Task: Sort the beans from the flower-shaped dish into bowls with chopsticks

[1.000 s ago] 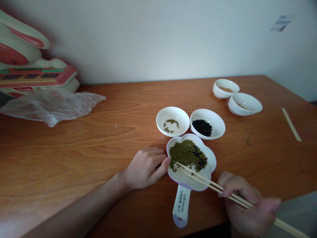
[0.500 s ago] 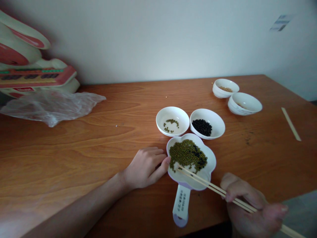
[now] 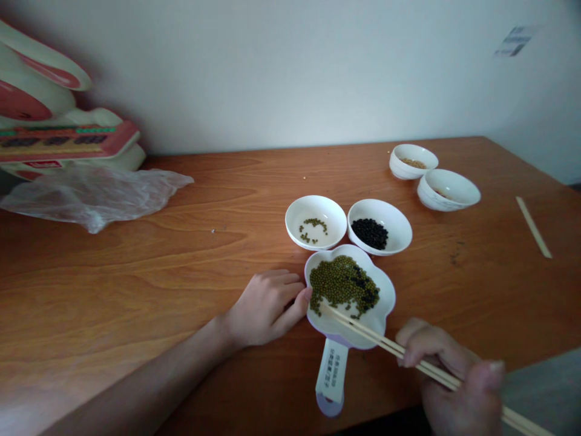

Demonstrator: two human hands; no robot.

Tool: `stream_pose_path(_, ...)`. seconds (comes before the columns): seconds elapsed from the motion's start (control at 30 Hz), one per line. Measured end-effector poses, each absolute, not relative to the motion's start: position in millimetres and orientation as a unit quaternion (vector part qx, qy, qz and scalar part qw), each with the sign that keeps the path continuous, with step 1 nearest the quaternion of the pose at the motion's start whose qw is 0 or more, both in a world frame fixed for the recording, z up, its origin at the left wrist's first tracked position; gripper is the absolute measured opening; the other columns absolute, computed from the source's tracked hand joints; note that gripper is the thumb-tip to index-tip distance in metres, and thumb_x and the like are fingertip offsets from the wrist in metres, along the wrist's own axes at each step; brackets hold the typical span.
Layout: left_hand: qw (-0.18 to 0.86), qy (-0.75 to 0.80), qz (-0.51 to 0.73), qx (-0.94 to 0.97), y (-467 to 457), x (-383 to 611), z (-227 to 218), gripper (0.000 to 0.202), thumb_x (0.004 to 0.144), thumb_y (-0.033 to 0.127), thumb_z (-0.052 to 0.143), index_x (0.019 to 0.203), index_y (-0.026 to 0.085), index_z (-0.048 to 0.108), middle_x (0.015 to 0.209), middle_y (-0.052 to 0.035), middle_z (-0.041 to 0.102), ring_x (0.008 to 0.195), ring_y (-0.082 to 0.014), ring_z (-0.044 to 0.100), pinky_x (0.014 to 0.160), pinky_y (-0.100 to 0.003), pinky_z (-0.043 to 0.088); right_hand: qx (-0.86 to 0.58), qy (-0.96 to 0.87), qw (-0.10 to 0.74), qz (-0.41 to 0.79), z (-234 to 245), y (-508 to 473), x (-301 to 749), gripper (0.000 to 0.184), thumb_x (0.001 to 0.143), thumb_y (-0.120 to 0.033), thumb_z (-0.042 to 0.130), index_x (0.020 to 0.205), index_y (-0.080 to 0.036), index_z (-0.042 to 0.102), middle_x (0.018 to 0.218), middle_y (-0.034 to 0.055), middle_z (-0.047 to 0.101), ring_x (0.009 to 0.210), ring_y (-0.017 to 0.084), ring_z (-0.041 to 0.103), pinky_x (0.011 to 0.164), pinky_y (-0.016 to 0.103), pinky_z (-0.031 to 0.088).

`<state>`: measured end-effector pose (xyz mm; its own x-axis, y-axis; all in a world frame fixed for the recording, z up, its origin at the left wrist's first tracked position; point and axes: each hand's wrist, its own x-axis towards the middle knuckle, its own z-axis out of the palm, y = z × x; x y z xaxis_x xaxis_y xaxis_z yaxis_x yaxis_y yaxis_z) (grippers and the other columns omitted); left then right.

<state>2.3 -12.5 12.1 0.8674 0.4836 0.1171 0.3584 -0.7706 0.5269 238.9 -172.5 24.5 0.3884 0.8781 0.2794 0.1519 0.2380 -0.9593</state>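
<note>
My right hand (image 3: 454,375) is closed around a pair of wooden chopsticks (image 3: 390,344). Their tips touch the beans at the left inside a white, flower-shaped dish (image 3: 384,303) with a handle. Mostly green mung beans (image 3: 333,281) fill this dish, with black beans (image 3: 368,293) mixed in on the right side. My left hand (image 3: 272,306) grips the dish's left edge, thumb on the rim and the other fingers curled beside it. Just behind the dish stand a white bowl (image 3: 336,212) with some mung beans and another white bowl (image 3: 402,227) holding a heap of black beans.
Farther back at the right are a white bowl (image 3: 394,166) of pale yellow grains and a second white bowl (image 3: 469,197). A flat wooden strip (image 3: 533,227) lies at the far right. A crumpled plastic bag (image 3: 104,194) and a rabbit-shaped toy keyboard (image 3: 68,142) are at the left.
My right hand has shifted left, and the chopstick tips have slid slightly left within the dish. My left hand stays at the rim.
</note>
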Motion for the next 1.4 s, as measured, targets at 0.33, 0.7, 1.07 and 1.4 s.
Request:
stream_pose_path(0.33,0.246,0.224,0.127,0.934,-13,2,12,0.045,0.111,0.032,0.03,0.076,0.017,0.055,0.077,-0.0035,0.063,0.072,-0.0153,0.053,0.07,-0.03,0.041,-0.538,-0.499,0.601,0.316,20,-174,244,0.082,0.097,-0.079,0.022,0.066,-0.02,0.07,0.057,0.0054,0.06,0.055,0.019,0.057,0.051,0.032,0.044)
stream_pose_path(0.7,0.244,0.224,0.133,0.934,-12,3,12,0.045,0.111,0.032,0.031,0.076,0.017,0.055,0.076,-0.0033,0.062,0.071,-0.0152,0.053,0.069,-0.03,0.04,-0.528,-0.516,0.614,0.279,12,-177,236,0.062,0.108,-0.05,0.03,0.072,-0.022,0.073,0.063,0.0054,0.065,0.06,0.019,0.063,0.055,0.033,0.046)
stream_pose_path(1.07,0.244,0.22,0.14,0.934,-12,3,12,0.046,0.111,0.033,0.03,0.075,0.018,0.055,0.075,-0.0035,0.063,0.07,-0.0152,0.052,0.069,-0.029,0.04,-0.532,-0.488,0.639,0.266,13,-176,240,0.063,0.107,-0.05,0.033,0.07,-0.02,0.074,0.059,0.0067,0.064,0.058,0.02,0.062,0.053,0.034,0.045)
stream_pose_path(1.4,0.253,0.228,0.125,0.932,-13,3,12,0.047,0.111,0.034,0.028,0.077,0.018,0.055,0.078,-0.0027,0.062,0.072,-0.0154,0.053,0.07,-0.03,0.04,-0.543,-0.471,0.654,0.236,16,-174,243,0.064,0.107,-0.05,0.035,0.064,-0.019,0.071,0.055,0.0058,0.061,0.056,0.019,0.06,0.053,0.033,0.044)
